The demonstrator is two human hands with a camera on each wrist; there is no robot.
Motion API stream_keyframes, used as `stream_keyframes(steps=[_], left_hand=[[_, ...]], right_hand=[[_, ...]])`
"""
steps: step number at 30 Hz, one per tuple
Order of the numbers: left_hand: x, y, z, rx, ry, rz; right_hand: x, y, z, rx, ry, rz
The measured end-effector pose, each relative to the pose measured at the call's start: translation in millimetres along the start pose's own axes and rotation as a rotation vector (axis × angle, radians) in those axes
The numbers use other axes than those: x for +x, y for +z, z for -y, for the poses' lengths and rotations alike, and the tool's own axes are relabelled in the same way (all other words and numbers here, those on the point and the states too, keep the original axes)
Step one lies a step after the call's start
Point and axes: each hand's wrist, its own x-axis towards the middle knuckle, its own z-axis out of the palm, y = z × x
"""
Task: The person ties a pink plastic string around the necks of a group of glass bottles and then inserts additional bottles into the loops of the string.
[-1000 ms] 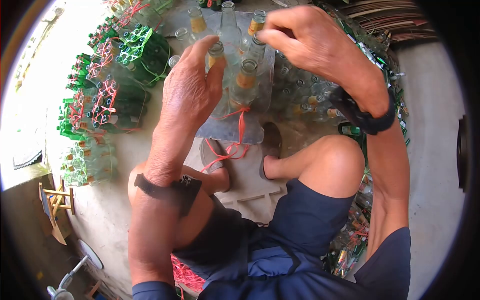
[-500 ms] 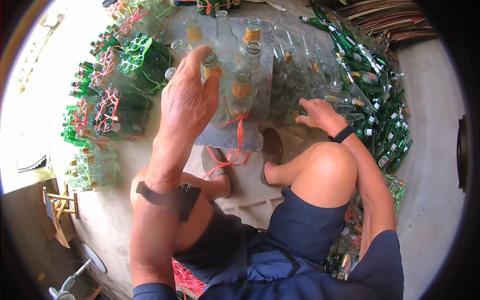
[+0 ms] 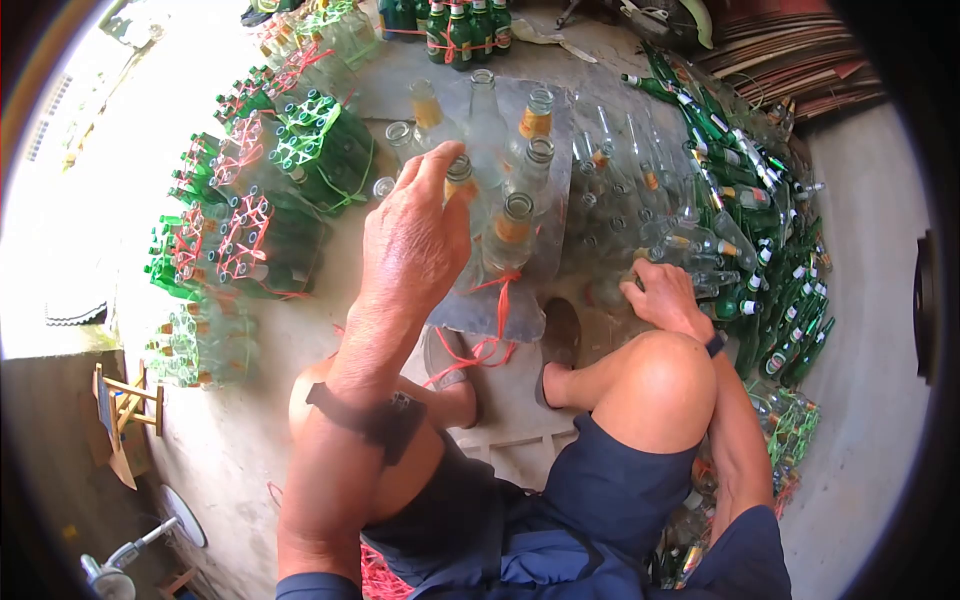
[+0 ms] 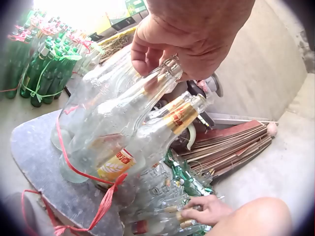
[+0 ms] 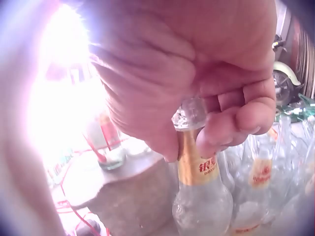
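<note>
Several clear glass bottles (image 3: 507, 240) with gold neck labels stand upright in a group on a grey board (image 3: 553, 235), with red string round them low down. My left hand (image 3: 415, 240) holds the neck of a bottle (image 4: 162, 81) at the group's near left side, thumb and fingers about its mouth. Down to the right, my right hand (image 3: 665, 298) pinches the neck of another clear bottle (image 5: 202, 206) with a gold label, among loose bottles standing beside the board. Its mouth is partly hidden by my fingers in the right wrist view.
Tied bundles of green and clear bottles (image 3: 320, 150) line the left. More green bottles (image 3: 465, 35) stand at the back. A heap of loose green bottles (image 3: 790, 300) lies on the right. Red string (image 3: 470, 355) trails from the board near my feet.
My right hand has come down from the bottle group to the loose bottles at the right and now holds one by the neck. My left hand stays at the same bottle; the head view has shifted.
</note>
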Motion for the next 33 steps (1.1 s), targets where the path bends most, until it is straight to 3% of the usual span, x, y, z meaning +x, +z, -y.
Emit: stream_keyframes(steps=[6, 10, 14, 17, 21, 27, 33], left_hand=[[1, 3, 2, 0.050, 0.004, -0.016], [1, 5, 3, 0.031, -0.003, -0.022], [1, 5, 5, 0.015, -0.009, -0.024], [1, 5, 5, 0.007, 0.009, -0.040], [1, 4, 3, 0.005, 0.000, -0.024], [0, 3, 4, 0.002, -0.009, -0.020], [0, 2, 4, -0.008, 0.005, -0.023]], right_hand=[[-29, -110, 20, 0.055, -0.007, -0.167], [-44, -200, 49, 0.333, -0.006, -0.244], [-48, -266, 64, 0.320, -0.131, -0.510], [-44, -305, 84, 0.404, -0.052, -0.639], [-1, -305, 108, 0.417, -0.304, -0.852], [65, -280, 154, 0.525, -0.329, -0.659], [98, -251, 200, 0.454, -0.509, -0.733]])
